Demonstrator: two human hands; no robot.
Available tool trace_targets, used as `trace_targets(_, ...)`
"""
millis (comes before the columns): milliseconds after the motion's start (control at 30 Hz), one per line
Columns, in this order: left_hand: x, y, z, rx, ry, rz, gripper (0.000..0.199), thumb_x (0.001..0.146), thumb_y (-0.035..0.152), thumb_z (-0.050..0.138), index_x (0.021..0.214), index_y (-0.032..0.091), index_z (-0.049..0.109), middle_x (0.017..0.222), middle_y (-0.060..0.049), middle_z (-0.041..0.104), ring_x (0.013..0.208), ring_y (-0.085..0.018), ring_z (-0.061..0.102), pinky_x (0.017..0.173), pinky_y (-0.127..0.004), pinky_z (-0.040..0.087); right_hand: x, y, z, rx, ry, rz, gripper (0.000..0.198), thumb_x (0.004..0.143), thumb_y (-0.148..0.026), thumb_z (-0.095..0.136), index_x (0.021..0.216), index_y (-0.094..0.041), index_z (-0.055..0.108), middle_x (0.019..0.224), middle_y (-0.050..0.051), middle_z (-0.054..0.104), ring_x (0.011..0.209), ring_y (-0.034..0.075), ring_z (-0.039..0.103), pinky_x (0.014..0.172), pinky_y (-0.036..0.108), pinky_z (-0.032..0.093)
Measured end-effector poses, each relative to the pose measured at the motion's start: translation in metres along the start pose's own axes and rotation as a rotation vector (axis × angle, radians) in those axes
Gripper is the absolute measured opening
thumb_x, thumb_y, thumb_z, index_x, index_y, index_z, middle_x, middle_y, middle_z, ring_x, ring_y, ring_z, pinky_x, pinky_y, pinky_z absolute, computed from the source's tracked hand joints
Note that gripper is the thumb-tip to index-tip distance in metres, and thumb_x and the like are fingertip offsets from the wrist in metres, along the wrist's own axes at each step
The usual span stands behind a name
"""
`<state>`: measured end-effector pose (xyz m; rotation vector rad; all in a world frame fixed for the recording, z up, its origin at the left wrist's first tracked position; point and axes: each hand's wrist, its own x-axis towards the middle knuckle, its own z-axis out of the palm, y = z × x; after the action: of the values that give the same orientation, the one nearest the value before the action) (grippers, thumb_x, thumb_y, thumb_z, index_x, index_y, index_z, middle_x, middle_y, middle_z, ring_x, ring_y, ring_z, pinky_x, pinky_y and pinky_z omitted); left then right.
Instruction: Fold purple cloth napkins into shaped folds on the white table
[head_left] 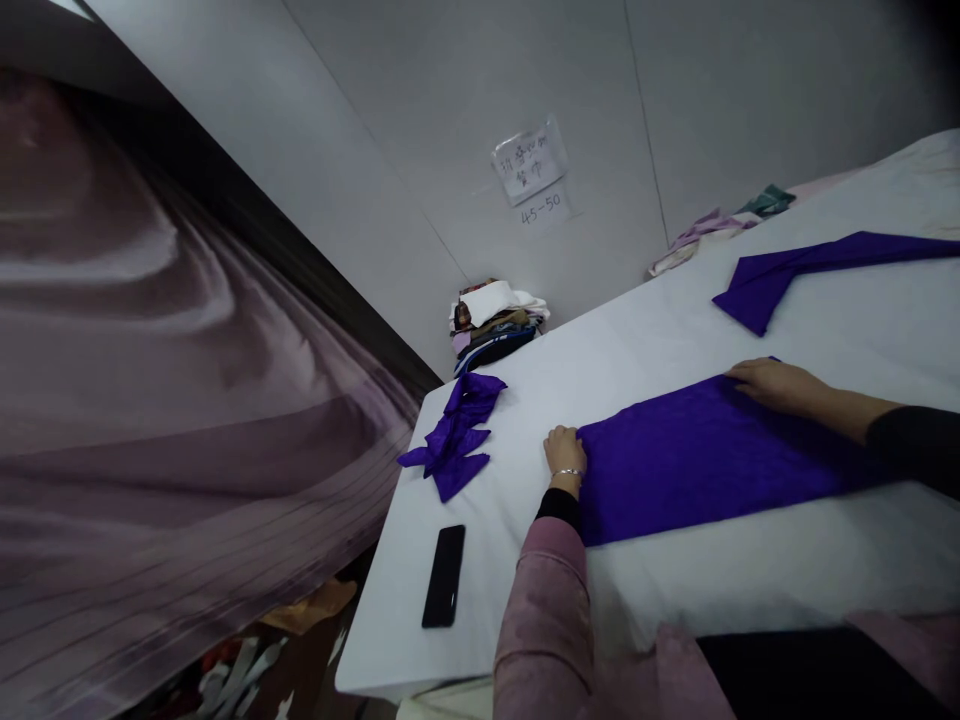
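Observation:
A purple cloth (675,460) lies spread as a long flat panel across the white table, in front of me. At its left end my left hand (564,452) is closed on the upper corner, fingers curled over the edge; a thin bracelet circles that wrist. Along the far edge, my right hand (772,385) pinches the cloth, its fingertips partly hidden. Past this panel lies a narrow folded purple strip (810,262), untouched. A crumpled, knotted purple cloth (454,435) sits to the left of my left hand.
A black phone (444,577) lies near the left edge of the white table (495,600). Folded fabrics (495,325) are stacked at the far corner, and more fabrics (705,240) lie by the wall. A pinkish curtain (187,420) hangs at left; handwritten signs (530,165) are on the wall.

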<state>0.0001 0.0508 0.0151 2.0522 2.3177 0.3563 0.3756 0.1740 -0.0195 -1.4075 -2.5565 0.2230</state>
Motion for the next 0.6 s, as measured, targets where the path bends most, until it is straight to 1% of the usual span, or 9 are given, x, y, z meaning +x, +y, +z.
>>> trace_targets(100, 0.0, -0.001, -0.004, 0.009, 0.024, 0.015, 0.011, 0.081, 0.014, 0.055, 0.086, 0.019, 0.063, 0.096, -0.008, 0.062, 0.099, -0.022, 0.052, 0.085, -0.035, 0.037, 0.0, 0.002, 0.0, -0.02, 0.015, -0.034, 0.038, 0.082, -0.02, 0.041, 0.107, -0.007, 0.066, 0.105, 0.02, 0.065, 0.098, 0.029, 0.058, 0.092, 0.039, 0.041)
trace_targets(233, -0.003, -0.002, -0.014, -0.007, 0.054, 0.061, 0.01, 0.076, 0.01, 0.058, 0.078, 0.019, 0.059, 0.09, -0.004, 0.062, 0.093, -0.019, 0.054, 0.084, -0.032, 0.037, 0.0, -0.001, 0.002, -0.045, 0.055, -0.015, 0.041, 0.081, -0.022, 0.044, 0.114, -0.008, 0.063, 0.117, 0.019, 0.061, 0.108, 0.029, 0.054, 0.096, 0.039, 0.04)
trace_targets(333, -0.007, -0.002, -0.024, -0.015, 0.076, 0.088, 0.012, 0.074, 0.009, 0.058, 0.077, 0.02, 0.057, 0.087, -0.002, 0.062, 0.092, -0.018, 0.054, 0.086, -0.031, 0.036, 0.002, -0.006, 0.004, -0.028, 0.048, -0.05, 0.043, 0.08, -0.022, 0.044, 0.117, -0.011, 0.062, 0.123, 0.017, 0.058, 0.113, 0.028, 0.053, 0.099, 0.039, 0.039)
trace_targets(500, -0.015, 0.0, -0.036, -0.027, 0.067, 0.107, 0.008, 0.075, 0.013, 0.062, 0.078, 0.02, 0.057, 0.082, -0.002, 0.063, 0.085, -0.018, 0.056, 0.089, -0.033, 0.035, 0.011, -0.026, 0.004, 0.113, 0.029, -0.13, 0.043, 0.079, -0.025, 0.045, 0.117, -0.011, 0.062, 0.123, 0.019, 0.058, 0.115, 0.029, 0.052, 0.1, 0.042, 0.039)
trace_targets(600, -0.019, 0.002, -0.042, -0.027, 0.079, 0.117, 0.009, 0.077, 0.013, 0.06, 0.083, 0.02, 0.058, 0.084, -0.002, 0.063, 0.087, -0.018, 0.055, 0.089, -0.034, 0.035, 0.018, -0.043, 0.006, 0.181, 0.047, -0.183, 0.043, 0.081, -0.028, 0.045, 0.118, -0.014, 0.061, 0.124, 0.017, 0.058, 0.116, 0.028, 0.051, 0.101, 0.04, 0.037)
